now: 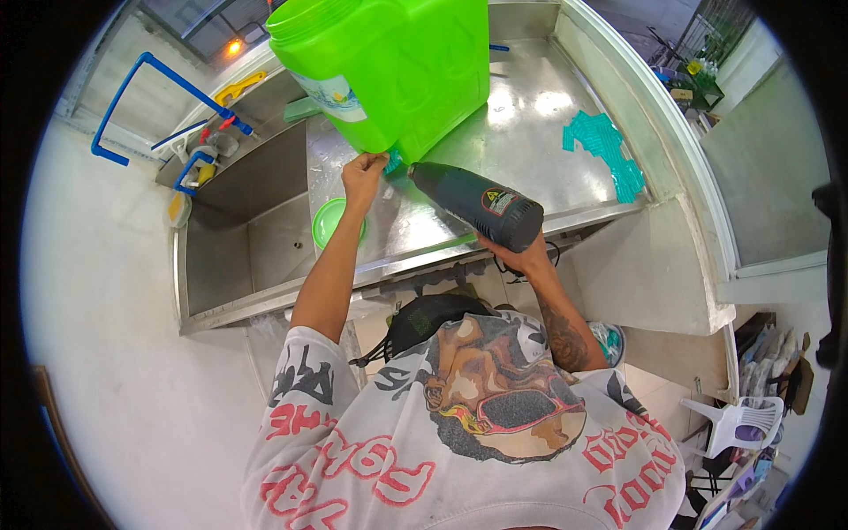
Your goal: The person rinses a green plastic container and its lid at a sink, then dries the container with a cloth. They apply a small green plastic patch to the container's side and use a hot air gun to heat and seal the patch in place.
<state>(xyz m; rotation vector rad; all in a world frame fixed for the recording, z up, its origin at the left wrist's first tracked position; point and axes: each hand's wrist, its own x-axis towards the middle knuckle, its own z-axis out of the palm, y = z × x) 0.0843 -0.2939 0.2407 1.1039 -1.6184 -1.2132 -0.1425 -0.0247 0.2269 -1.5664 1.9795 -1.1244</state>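
Head view: green jug (389,71) stood on the steel counter (548,150), just right of the sink (238,238), tilted so its low corner faced the person. Left hand (362,172) pinched a teal bit (393,162) at that corner, likely steadying it. Right hand (521,256) wrapped shut on the heat gun (473,205), nozzle aimed at the jug's corner; teal pieces (605,150) lay well right of the jug.

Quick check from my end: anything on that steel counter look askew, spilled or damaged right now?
The big green jug stands tilted, not flat, with the left hand at its lower corner and the dark heat gun in the right hand aimed there. Teal strips lie scattered on the steel counter. No spill or damage visible.
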